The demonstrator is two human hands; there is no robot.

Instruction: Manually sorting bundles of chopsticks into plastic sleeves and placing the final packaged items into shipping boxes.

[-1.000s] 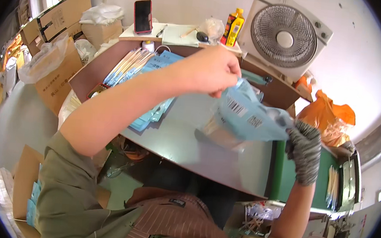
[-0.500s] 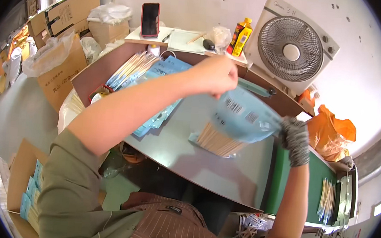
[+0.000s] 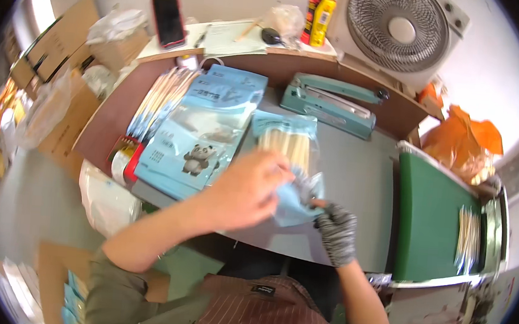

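Note:
On the grey table in front of me lies a blue and clear plastic bag [image 3: 298, 217] with a bundle of pale wooden sticks [image 3: 288, 145] inside, chopsticks by their look. My right hand [image 3: 336, 232], in a grey knitted glove, pinches the bag's near right edge. Bare and blurred, my left hand [image 3: 242, 191] is over the bag's near left part with its fingers bent; whether they grip the film cannot be made out. Left of it is a stack of flat blue bags [image 3: 214, 119] with a panda print.
Behind the bag stands a teal hand sealer [image 3: 331, 107]. More wrapped sticks [image 3: 163, 103] lie at the left wall. A green conveyor belt [image 3: 423, 217] on the right carries a stick bundle [image 3: 468, 239]. A phone [image 3: 169, 19], bottle [image 3: 318, 17] and fan [image 3: 398, 30] are at the back.
The raised bag has come down toward me onto the table beside the stack. Both hands have moved nearer, the right one also leftward. The view has shifted, and the sealer shows fully.

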